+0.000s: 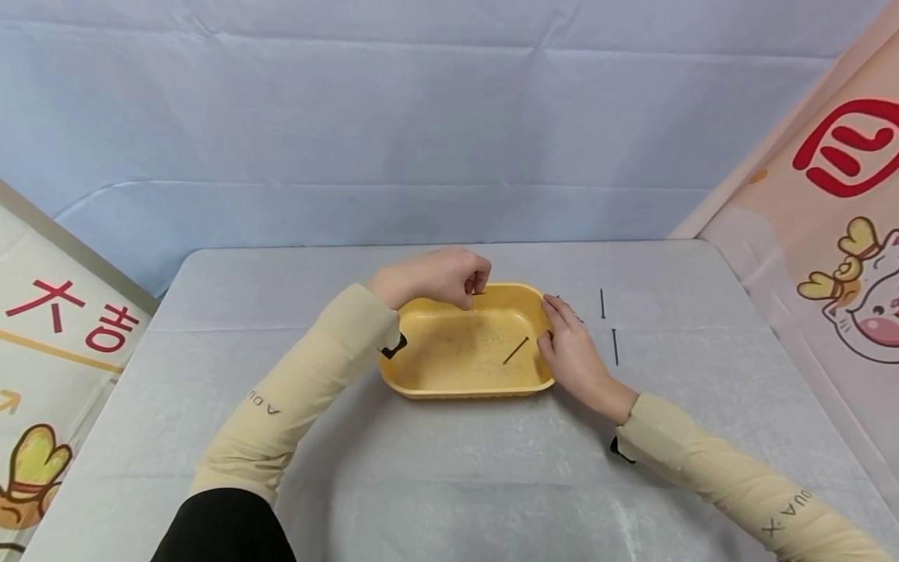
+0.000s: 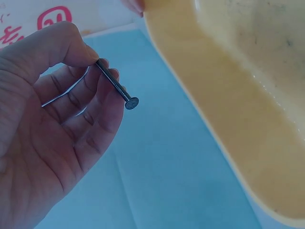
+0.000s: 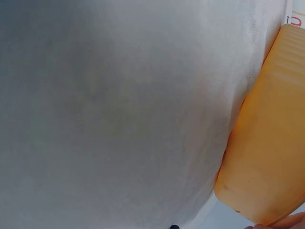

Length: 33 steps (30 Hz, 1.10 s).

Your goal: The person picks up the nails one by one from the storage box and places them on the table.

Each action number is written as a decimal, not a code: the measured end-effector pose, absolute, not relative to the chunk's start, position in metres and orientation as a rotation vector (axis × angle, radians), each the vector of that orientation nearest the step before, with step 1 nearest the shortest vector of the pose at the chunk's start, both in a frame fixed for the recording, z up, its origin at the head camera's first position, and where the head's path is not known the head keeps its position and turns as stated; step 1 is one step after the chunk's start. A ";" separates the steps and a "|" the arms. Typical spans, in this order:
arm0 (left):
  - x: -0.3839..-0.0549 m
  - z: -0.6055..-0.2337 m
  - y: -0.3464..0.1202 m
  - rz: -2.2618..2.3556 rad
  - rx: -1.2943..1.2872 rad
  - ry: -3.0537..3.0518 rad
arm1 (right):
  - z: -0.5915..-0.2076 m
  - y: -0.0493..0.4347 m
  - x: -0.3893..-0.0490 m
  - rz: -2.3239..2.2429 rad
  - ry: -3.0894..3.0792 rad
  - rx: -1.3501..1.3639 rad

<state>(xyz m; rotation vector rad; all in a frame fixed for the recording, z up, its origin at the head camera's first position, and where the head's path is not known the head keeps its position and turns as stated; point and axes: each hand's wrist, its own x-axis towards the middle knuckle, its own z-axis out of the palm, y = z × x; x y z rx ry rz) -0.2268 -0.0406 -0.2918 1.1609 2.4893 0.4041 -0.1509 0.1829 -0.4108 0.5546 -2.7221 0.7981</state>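
Note:
Thumb and fingertips of my left hand (image 1: 449, 277) pinch a dark nail (image 2: 114, 82) above the far rim of a yellow plastic basin (image 1: 449, 389). In the left wrist view the nail's flat round head points away from the fingers. My right hand (image 1: 579, 355) holds the basin's right rim, thumb on the inner side and fingers over the edge; in the right wrist view only its fingertips (image 3: 290, 222) show, at the basin's edge. One loose nail (image 1: 516, 350) lies slanted on the basin floor.
Two nails lie on the grey-covered table right of the basin, a farther nail (image 1: 602, 304) and a nearer nail (image 1: 615, 346). Something thin and dark shows beside the right fingers, mostly hidden. A pale blue cloth wall (image 1: 449, 140) stands behind the table, with printed panels at both sides.

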 end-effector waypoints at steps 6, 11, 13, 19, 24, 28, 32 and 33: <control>-0.227 -0.286 -0.048 0.497 1.150 2.483 | -0.409 0.182 -0.151 0.803 -2.726 0.547; -0.227 -0.283 -0.054 0.539 1.148 2.502 | -0.409 0.183 -0.150 0.807 -2.726 0.547; -0.227 -0.282 -0.057 0.556 1.145 2.518 | -0.409 0.184 -0.150 0.810 -2.735 0.545; -0.225 -0.280 -0.065 0.618 1.145 2.543 | -0.410 0.184 -0.149 0.817 -2.757 0.537; -0.222 -0.278 -0.074 0.687 1.109 2.540 | -0.409 0.184 -0.149 0.815 -2.755 0.539; -0.219 -0.278 -0.081 0.760 1.065 2.546 | -0.409 0.185 -0.148 0.815 -2.748 0.545; -0.216 -0.278 -0.088 0.834 1.029 2.541 | -0.409 0.185 -0.147 0.808 -2.744 0.552; -0.215 -0.278 -0.089 0.846 1.028 2.542 | -0.409 0.185 -0.147 0.807 -2.741 0.553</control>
